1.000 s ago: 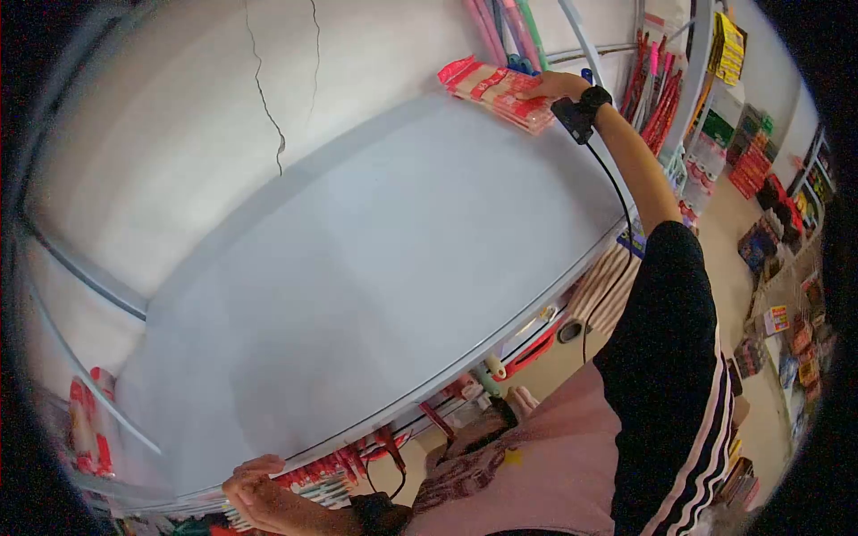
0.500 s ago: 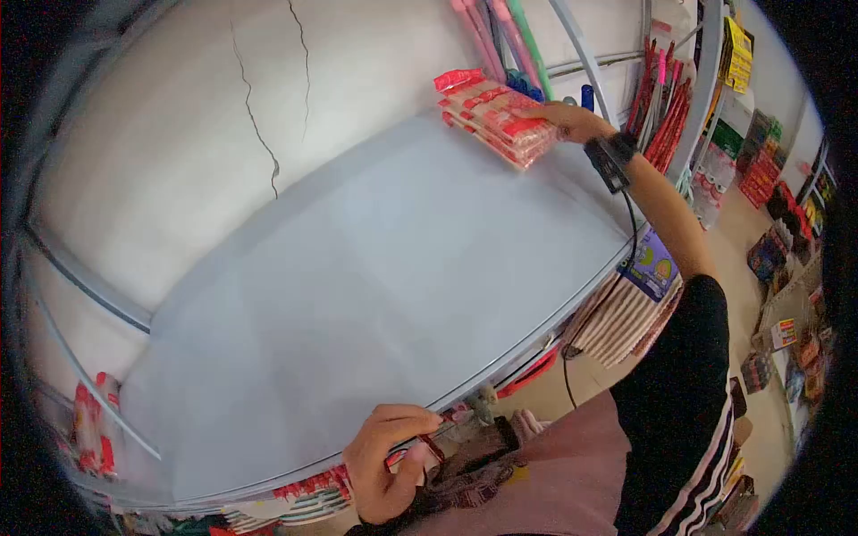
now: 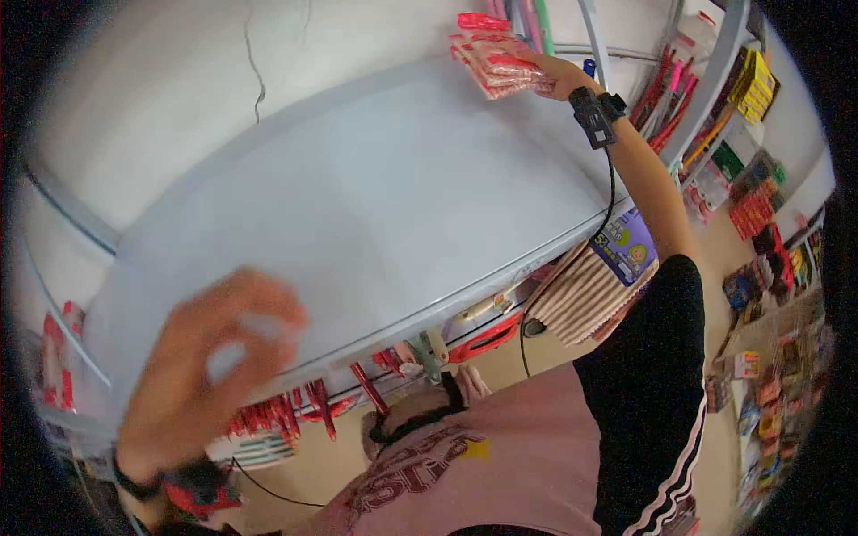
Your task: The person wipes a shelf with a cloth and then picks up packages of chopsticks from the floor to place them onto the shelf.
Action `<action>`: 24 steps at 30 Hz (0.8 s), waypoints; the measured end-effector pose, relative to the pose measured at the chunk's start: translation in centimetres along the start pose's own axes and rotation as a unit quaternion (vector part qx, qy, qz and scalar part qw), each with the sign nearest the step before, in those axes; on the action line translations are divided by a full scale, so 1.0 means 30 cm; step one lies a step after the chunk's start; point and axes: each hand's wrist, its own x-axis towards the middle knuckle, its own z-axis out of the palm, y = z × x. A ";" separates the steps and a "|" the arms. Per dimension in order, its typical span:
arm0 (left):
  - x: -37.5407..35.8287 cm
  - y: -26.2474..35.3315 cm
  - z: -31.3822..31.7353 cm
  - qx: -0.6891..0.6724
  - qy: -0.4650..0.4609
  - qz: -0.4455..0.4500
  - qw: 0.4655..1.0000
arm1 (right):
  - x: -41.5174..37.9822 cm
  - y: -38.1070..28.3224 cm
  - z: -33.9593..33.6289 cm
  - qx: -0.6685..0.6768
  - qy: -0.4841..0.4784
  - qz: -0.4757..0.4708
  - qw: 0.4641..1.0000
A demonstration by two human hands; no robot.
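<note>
My right hand [image 3: 561, 79] grips a few flat red-and-clear plastic packets [image 3: 502, 64] at the far right end of a pale grey shelf [image 3: 357, 188]. The contents of the packets are too indistinct to name. My left hand [image 3: 223, 348], smeared by motion, is over the shelf's near left edge. Its fingers are bent, with a gap between them and the thumb, and nothing shows in them. Each wrist wears a black strap; the right one carries a small box and a cable.
Pink and green rolls [image 3: 536, 27] stand behind the packets. A striped cloth bundle [image 3: 581, 295] with a purple label hangs under the front edge. Red packs [image 3: 63, 357] sit beyond the left end. Red-handled items hang below, and goods line the floor at right [image 3: 769, 375].
My left hand has come off the front edge, rising and moving left over the shelf. The packets stay in my right hand, tilted differently near the back wall. The camera view has shifted.
</note>
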 end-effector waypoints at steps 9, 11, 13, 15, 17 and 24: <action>0.841 -0.100 0.010 -0.248 -0.198 0.036 0.948 | -0.021 -0.049 0.077 0.395 -0.017 0.043 0.918; 1.025 -0.059 0.040 -0.248 -0.138 0.011 0.959 | -0.028 0.018 0.036 0.144 -0.019 -0.030 0.989; 1.101 -0.057 0.065 0.094 -0.132 0.281 0.946 | -0.068 -0.068 0.041 0.157 -0.014 -0.019 0.987; 1.197 -0.051 0.138 0.128 -0.129 0.331 0.926 | -0.008 -0.029 0.009 -0.244 -0.007 -0.176 0.954; 1.399 -0.100 0.229 0.166 -0.136 0.380 0.900 | 0.029 -0.040 -0.013 -0.098 -0.050 -0.118 0.987; 1.798 -0.143 0.386 0.179 0.005 0.604 0.777 | 0.080 -0.025 -0.020 0.146 -0.024 0.063 0.987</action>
